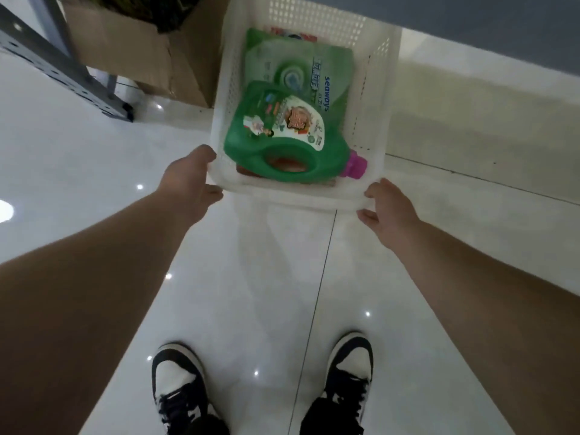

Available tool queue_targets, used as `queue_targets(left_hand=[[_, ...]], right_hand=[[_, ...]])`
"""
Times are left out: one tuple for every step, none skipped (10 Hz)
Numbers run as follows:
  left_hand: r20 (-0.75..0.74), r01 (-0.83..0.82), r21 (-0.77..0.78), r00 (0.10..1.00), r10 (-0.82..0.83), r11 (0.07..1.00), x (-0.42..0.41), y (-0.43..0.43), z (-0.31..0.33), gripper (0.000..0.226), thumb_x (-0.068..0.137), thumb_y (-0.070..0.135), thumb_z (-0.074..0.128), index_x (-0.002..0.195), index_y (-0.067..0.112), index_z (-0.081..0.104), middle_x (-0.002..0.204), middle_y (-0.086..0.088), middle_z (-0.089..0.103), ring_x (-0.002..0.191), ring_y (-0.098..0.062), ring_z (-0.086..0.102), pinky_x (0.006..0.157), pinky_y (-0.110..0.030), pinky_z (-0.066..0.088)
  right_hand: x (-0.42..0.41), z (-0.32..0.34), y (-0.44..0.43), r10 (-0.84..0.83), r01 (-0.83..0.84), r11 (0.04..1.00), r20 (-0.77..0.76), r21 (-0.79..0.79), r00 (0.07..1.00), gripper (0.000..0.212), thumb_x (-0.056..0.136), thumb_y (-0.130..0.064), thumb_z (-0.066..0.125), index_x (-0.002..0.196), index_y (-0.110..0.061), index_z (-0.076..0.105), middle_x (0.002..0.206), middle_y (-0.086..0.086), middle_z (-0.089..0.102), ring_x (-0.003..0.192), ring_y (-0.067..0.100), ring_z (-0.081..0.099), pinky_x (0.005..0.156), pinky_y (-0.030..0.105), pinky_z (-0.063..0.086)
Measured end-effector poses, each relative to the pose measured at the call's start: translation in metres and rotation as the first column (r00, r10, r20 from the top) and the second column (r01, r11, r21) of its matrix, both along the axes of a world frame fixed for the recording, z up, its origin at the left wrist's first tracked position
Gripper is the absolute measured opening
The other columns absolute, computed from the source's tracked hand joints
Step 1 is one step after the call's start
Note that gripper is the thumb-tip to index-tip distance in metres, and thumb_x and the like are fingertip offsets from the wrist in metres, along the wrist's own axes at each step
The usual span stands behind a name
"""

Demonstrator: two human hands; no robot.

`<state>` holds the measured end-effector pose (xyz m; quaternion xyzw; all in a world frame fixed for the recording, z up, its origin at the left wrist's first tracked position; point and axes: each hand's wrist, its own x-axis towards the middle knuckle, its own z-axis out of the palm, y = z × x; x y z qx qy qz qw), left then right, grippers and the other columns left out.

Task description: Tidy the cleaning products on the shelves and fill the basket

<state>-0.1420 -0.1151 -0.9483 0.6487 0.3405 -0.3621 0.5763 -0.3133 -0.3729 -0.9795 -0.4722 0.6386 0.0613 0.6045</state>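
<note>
Carton (125,48) beside basket (378,120), shelf frame (53,67) left

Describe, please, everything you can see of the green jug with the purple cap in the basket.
The green jug looks like moulded plastic, with a built-in loop handle along its near edge and a purple screw cap, closed, pointing right. A colourful printed label covers its upper face. It lies on its side at the near end of the white basket, overlapping a green refill pouch and resting on something reddish. The left hand and right hand grip the basket's near corners, not the jug.
</note>
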Motion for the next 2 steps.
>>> queue_targets(left_hand=[[0.096,0.015,-0.034,0.995,-0.011,0.999,0.026,-0.016,0.013,0.028,0.101,0.021,0.054,0.127,0.012,0.052,0.118,0.001,0.057,0.104,-0.021,0.065,0.086,-0.025,0.056],[0.091,-0.004,-0.149,0.996,0.017,0.989,0.013,-0.003,0.009,0.017,0.101,0.018,0.053,0.117,0.016,0.058,0.115,0.002,0.062,0.126,-0.023,0.058,0.098,-0.041,0.049]], right_hand=[[0.022,0.0,-0.008,0.053,-0.052,0.998,0.088,-0.018,0.995,0.038,0.095,-0.012,0.059,0.132,-0.014,0.052,0.131,0.007,0.052,0.105,0.024,0.064,0.092,0.034,0.059],[0.01,0.006,0.006,0.053,-0.062,0.997,0.184,0.043,0.982,0.045,0.098,-0.009,0.055,0.142,-0.017,0.05,0.138,0.002,0.051,0.117,0.021,0.058,0.102,0.039,0.053]])
